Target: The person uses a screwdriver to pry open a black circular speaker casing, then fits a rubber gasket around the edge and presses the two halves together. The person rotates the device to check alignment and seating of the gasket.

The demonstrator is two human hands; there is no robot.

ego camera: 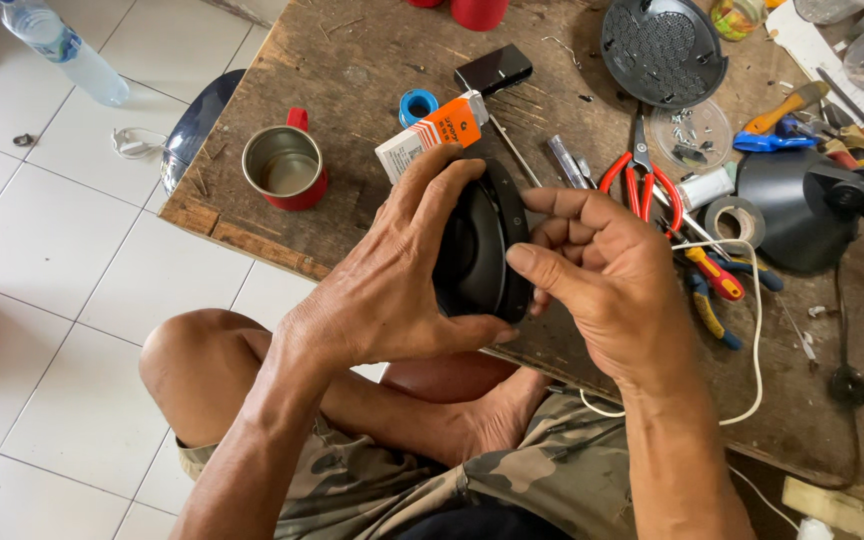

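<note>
Head view: black oval part (477, 250) between both hands.
My left hand (392, 275) grips it upright, long axis vertical; my right hand (602, 280), half curled and holding nothing, touches its right edge.

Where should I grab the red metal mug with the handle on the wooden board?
Take the red metal mug by its small red handle on the far side, reaching over from above; it stands upright, open and clear of the orange and white box.
</note>
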